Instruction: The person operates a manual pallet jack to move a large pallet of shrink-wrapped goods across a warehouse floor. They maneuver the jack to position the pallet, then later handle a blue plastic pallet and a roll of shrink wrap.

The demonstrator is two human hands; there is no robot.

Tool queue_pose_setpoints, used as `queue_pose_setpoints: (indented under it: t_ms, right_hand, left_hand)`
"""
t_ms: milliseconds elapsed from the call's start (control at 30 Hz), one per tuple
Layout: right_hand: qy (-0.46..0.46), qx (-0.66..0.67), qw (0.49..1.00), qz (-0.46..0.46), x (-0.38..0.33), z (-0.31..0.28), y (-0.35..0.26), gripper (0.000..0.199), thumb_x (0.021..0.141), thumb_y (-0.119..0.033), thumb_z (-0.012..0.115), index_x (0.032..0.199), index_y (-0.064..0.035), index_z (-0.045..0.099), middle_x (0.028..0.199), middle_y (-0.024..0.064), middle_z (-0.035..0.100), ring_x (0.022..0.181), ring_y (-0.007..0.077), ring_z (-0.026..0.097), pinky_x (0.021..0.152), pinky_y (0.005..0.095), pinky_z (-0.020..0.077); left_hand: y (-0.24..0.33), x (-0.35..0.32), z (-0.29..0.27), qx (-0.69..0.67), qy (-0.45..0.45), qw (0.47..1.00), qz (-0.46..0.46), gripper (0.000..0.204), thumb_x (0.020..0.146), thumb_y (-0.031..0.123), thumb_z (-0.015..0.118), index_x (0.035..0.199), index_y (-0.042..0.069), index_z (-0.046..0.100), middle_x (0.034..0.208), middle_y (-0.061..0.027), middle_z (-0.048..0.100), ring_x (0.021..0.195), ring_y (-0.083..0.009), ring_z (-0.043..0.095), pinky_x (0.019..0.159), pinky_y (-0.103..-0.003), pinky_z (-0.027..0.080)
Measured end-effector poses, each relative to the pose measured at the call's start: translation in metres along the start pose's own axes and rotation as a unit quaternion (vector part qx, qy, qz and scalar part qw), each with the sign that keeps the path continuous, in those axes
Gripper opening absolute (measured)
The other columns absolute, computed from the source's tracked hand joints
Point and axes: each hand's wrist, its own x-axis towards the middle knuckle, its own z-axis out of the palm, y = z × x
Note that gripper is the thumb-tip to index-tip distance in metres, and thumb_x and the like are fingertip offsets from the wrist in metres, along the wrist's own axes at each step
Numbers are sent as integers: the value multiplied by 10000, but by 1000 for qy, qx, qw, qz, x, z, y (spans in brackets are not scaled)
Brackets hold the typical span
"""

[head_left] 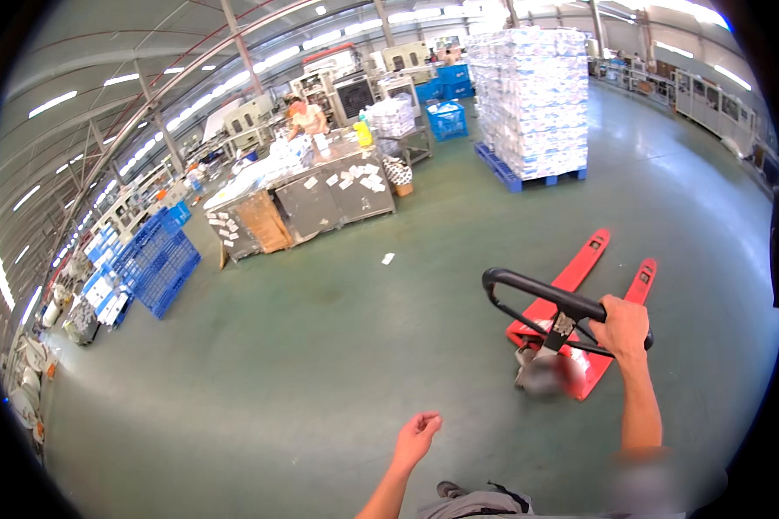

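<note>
Loosely curled, left hand (pixel 417 435) fingers hold nothing, while right hand (pixel 621 327) fingers wrap the black handle (pixel 537 294) of the red pallet jack (pixel 580 294), well short of blue crates (pixel 446 119) beyond it.

The right hand (pixel 621 326) grips the black loop handle (pixel 545 298) of a red pallet jack (pixel 593 277) on the green floor (pixel 320 363). The left hand (pixel 417 435) hangs loosely curled and free, left of the jack. Beyond its forks stands a wrapped pallet stack (pixel 532 99).

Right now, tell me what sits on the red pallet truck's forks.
Nothing: both forks of the red pallet truck lie bare on the green floor. The right hand grips the black handle, which covers part of the fork base; the left hand holds nothing.
</note>
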Motion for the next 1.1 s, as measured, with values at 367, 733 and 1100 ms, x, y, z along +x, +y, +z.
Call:
queue_pose_setpoints:
  t_ms: [367, 733, 1100]
  right_hand:
    - [14, 27, 997, -73, -30, -110, -57, 233, 493, -211, 741, 619, -125, 565, 560, 23, 551, 518, 231, 555, 486, 348, 413]
    - [143, 29, 978, -149, -130, -103, -25, 204, 461, -191, 663, 543, -162, 479, 494, -19, 422, 438, 159, 409, 448, 307, 252]
    - [166, -92, 978, -90, -219, -167, -69, 297, 678, -261, 679, 551, -129, 446, 489, -9, 419, 432, 172, 378, 474, 322, 250]
  left_hand:
    - [211, 4, 31, 290, 68, 856, 422, 912, 670, 292, 826, 1377, 28, 315, 1298, -169, 429, 1142, -314, 480, 967, -393, 409]
    - [89, -29, 41, 82, 43, 923, 373, 222, 653, -20, 698, 643, 30, 481, 546, -8, 500, 531, -76, 443, 494, -239, 386]
    - [82, -95, 3, -14, -167, 877, 451, 252, 635, 0, 779, 653, 32, 529, 580, -61, 565, 480, -199, 543, 491, -295, 457]
